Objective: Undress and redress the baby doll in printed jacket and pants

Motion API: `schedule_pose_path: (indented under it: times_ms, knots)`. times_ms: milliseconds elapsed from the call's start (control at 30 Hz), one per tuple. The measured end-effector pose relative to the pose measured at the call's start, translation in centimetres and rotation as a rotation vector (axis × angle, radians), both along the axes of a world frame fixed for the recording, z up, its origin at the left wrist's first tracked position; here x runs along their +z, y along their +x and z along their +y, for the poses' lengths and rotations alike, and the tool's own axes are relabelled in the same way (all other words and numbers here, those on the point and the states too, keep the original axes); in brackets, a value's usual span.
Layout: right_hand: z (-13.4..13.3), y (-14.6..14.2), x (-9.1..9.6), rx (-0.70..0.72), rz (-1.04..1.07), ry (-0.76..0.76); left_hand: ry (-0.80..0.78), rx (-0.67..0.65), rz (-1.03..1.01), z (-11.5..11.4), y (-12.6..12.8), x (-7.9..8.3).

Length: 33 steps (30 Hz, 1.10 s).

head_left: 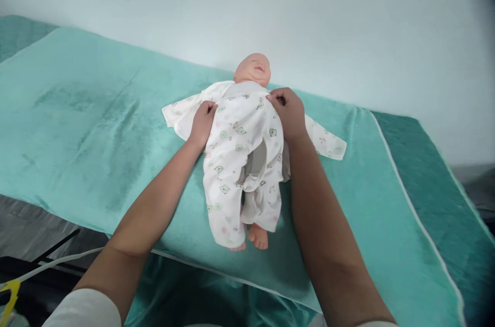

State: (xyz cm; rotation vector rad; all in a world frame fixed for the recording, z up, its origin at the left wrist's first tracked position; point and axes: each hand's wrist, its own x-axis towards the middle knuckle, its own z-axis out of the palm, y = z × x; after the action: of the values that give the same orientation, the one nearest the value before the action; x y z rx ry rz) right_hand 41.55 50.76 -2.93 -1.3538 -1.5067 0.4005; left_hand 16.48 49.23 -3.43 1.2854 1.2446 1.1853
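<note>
A baby doll [253, 69] lies on its back, head toward the wall, on a green cloth-covered bed. White baby trousers [232, 151] with small animal prints cover its legs and reach up over the chest; there is an opening at the crotch. Under them a matching white baby top [325, 139] has its sleeves spread out to both sides. My left hand [203, 123] is closed in a pinch on the left edge of the trousers' waist. At the upper right corner of the waist, my right hand [288, 113] pinches the fabric, its fingertips partly hidden. Bare doll feet [258, 236] show below the cuffs.
The green velvety cover [96, 126] spreads to both sides, with a darker green section [417, 157] at the right. A pale wall [154, 7] stands behind the bed. At lower left are a white cable [58, 261] and a yellow object [11, 296].
</note>
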Motion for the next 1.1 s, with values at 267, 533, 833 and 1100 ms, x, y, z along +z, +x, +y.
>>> schedule_pose_path:
  times_ms: [267, 533, 833, 1100]
  knots:
    - [-1.0, -0.1, 0.0, 0.233, 0.063, -0.08, 0.394, 0.021, 0.268, 0.7, -0.2, -1.0]
    - [0.1, 0.0, 0.0, 0.091, -0.062, -0.003, 0.248, 0.022, 0.333, 2.2, -0.5, -0.1]
    - [1.2, -0.1, -0.6, -0.13, -0.119, -0.012, 0.228, 0.104, 0.298, 2.0, 0.3, -0.8]
    - [-0.3, -0.4, -0.7, 0.048, 0.048, -0.116, 0.512, 0.042, 0.826, 2.0, -0.7, -0.3]
